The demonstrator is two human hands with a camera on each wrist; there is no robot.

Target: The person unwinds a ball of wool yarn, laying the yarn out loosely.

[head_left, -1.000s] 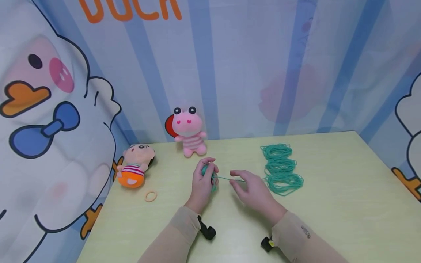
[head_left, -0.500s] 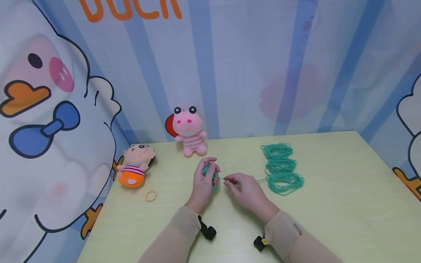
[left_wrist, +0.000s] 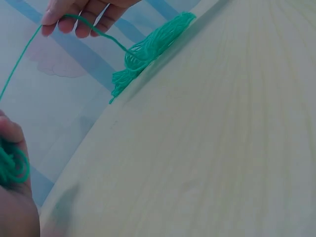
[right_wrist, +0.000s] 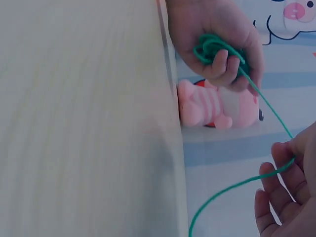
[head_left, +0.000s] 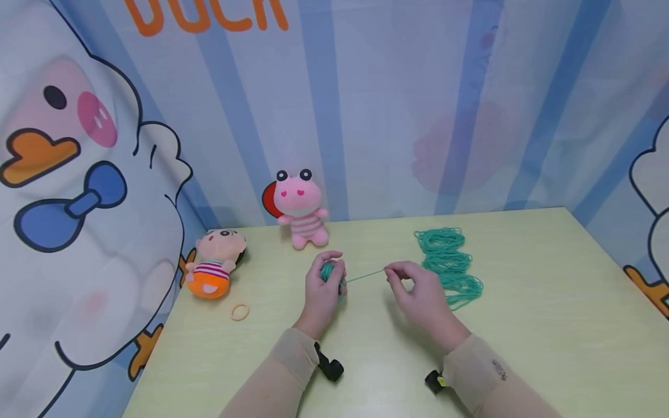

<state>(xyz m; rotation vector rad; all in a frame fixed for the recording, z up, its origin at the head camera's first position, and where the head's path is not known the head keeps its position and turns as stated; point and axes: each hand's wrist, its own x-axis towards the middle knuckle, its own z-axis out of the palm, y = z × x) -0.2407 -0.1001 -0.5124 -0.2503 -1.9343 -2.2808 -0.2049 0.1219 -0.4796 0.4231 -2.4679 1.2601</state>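
Observation:
My left hand (head_left: 322,293) grips a small wound bundle of green yarn (right_wrist: 211,48), its fingers curled round the coils. To the right, my right hand (head_left: 420,293) pinches the strand (head_left: 366,276) between thumb and index finger, and the line runs taut from there to the bundle. Beyond the pinch, a slack length of the same yarn drops toward the looped green skeins (head_left: 446,264) lying on the table, as the left wrist view shows. Part of the lowest skein is hidden behind my right hand.
A pink hippo plush (head_left: 302,209) sits at the table's back edge against the blue striped backdrop. At the left lies a doll (head_left: 213,264) in orange shorts, with a small orange-yellow ring (head_left: 240,312) in front of it. The table (head_left: 549,302) ends at the backdrop.
My right hand first moved left along the strand with fingers closing, then drew back right while pinching it, pulling the yarn straight. The left hand has stayed nearly in place.

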